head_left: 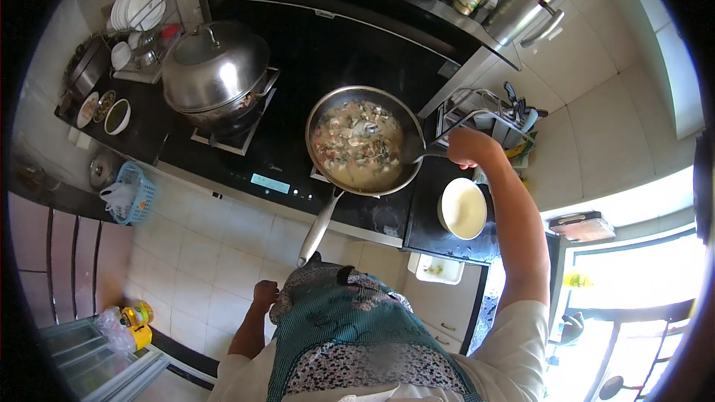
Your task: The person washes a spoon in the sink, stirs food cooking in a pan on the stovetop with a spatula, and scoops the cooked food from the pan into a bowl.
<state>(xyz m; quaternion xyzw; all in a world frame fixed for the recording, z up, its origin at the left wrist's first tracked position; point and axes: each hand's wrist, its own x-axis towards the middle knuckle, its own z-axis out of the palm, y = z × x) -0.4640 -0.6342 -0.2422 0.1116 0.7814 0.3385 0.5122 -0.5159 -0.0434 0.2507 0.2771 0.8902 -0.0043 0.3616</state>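
My right hand [473, 148] is closed around the handle of a metal cooking utensil [431, 155], probably a spatula or ladle. Its dark head dips into the right side of a frying pan [364, 194]. Inside the pan, a fish stew [357, 139] with a fish head, chopped greens and red bits sits in cloudy broth. The pan's long handle [319, 229] points toward my body, with no hand on it. My left hand [266, 293] hangs beside my apron [346, 312], fingers curled and nothing visible in them. Below my right hand stands a cream bowl [463, 208].
A lidded wok [218, 70] occupies the left burner of the black cooktop [290, 151]. Small bowls [117, 116] and a dish rack [139, 70] are farther left. Behind my right hand is a utensil rack [491, 109] with knives. Bottles and a steel pitcher [519, 8] line the upper ledge.
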